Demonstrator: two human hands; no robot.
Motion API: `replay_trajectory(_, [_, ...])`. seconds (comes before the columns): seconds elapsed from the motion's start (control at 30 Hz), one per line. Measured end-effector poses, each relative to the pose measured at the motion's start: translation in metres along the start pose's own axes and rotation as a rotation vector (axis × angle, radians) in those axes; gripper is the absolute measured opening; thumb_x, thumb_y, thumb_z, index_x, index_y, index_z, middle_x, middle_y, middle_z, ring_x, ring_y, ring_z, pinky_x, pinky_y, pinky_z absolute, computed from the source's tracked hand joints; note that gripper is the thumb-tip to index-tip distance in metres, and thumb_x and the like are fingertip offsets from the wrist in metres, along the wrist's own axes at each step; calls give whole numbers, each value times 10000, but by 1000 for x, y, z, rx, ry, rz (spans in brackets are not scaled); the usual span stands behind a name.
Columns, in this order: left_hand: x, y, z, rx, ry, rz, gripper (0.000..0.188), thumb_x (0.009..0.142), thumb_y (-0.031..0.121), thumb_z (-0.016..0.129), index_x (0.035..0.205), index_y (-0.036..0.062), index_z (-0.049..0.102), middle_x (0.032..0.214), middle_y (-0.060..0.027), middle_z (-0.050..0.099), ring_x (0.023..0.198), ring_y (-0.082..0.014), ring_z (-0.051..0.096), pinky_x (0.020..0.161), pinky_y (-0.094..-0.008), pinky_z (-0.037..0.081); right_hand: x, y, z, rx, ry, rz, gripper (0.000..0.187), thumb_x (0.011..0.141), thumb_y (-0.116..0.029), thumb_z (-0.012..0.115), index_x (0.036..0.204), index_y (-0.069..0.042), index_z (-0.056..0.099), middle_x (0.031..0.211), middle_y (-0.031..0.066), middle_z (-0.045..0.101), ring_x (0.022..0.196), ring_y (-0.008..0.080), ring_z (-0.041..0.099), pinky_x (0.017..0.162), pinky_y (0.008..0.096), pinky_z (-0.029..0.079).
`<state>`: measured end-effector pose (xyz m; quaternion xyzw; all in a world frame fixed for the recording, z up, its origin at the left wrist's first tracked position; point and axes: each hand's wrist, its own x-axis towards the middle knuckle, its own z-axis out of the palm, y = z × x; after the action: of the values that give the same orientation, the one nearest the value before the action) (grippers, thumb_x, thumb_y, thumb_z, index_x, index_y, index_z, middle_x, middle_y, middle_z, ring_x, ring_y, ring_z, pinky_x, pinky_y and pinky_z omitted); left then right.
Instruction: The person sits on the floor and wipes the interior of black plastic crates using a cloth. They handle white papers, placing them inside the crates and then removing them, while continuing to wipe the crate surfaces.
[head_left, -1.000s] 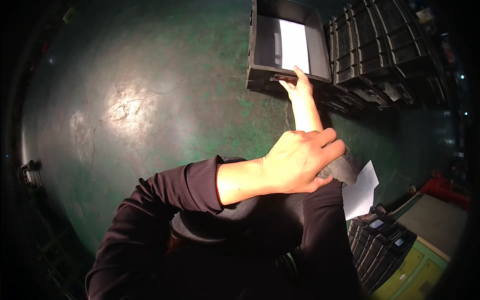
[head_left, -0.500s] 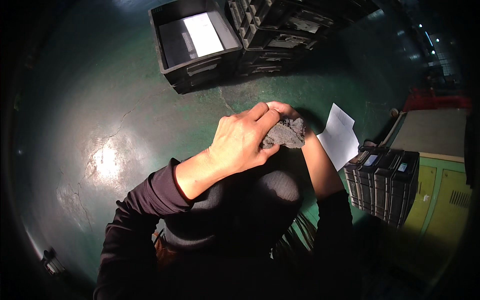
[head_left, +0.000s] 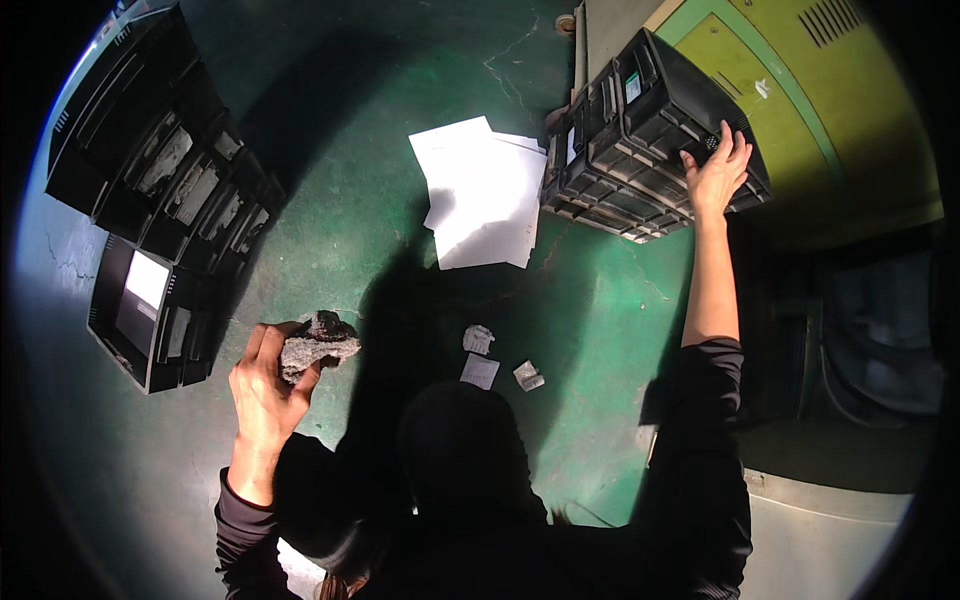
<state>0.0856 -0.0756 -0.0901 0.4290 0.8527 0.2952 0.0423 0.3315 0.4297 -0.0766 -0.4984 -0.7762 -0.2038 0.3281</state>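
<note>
My left hand, out at the left, is closed round a crumpled, dirty grey rag. The rag sticks out past the fingertips, dark on top and lighter grey below. My right arm reaches far to the right. There my right hand lies with fingers spread against the end of a black plastic crate in a stack. Its fingertips are by the crate's dark handle area; whether they hook into it I cannot tell.
White paper sheets lie overlapping on the green floor. Small crumpled paper scraps lie nearer me. Black crates are stacked at left beside a crate with a white sheet in it. A yellow-green cabinet stands behind the right stack.
Both hands were together on the rag. Now they are far apart: the left keeps the rag, the right has let go and reached to the crates. My view has turned right.
</note>
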Motion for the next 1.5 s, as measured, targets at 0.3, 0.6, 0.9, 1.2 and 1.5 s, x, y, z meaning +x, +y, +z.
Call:
replay_trajectory(0.3, [-8, 14, 4, -21, -33, -16, 385, 599, 37, 707, 962, 35, 578, 872, -125, 598, 744, -317, 626, 638, -354, 505, 135, 62, -45, -11, -464, -383, 593, 641, -157, 757, 1173, -48, 518, 1025, 189, 615, 984, 349, 579, 816, 396, 455])
replay_trajectory(0.6, [-10, -9, -15, -188, 245, -221, 320, 677, 51, 638, 984, -12, 568, 814, -99, 553, 720, -194, 569, 669, -278, 455, -43, -125, -125, 416, -472, -997, 356, 638, -41, 655, 975, -111, 562, 909, 87, 634, 805, 317, 611, 643, 386, 488])
replay_trajectory(0.9, [-44, -19, -57, -413, 367, -288, 328, 784, 46, 643, 1085, -8, 526, 796, -39, 609, 641, -75, 562, 575, -199, 452, -343, -272, -39, 688, -777, -1173, 178, 783, -140, 488, 961, -124, 492, 792, 59, 578, 660, 252, 617, 568, 371, 481])
replay_trajectory(1.2, [-80, -45, -73, -653, 256, -389, 420, 780, 37, 652, 1168, 5, 496, 984, -62, 595, 868, -113, 563, 800, -233, 450, -365, -305, -41, 1140, -671, -776, 527, 581, -343, 774, 1034, -156, 579, 926, 13, 564, 880, 201, 571, 687, 365, 466])
replay_trajectory(1.5, [-31, -95, -28, -725, -815, -112, 570, 759, 396, 662, 1114, -29, 532, 938, -103, 576, 886, -170, 557, 801, -283, 429, -253, -219, 101, 925, -1540, 576, 743, 861, -645, 331, 1172, -4, 541, 1151, 201, 547, 1050, 292, 526, 913, 386, 392])
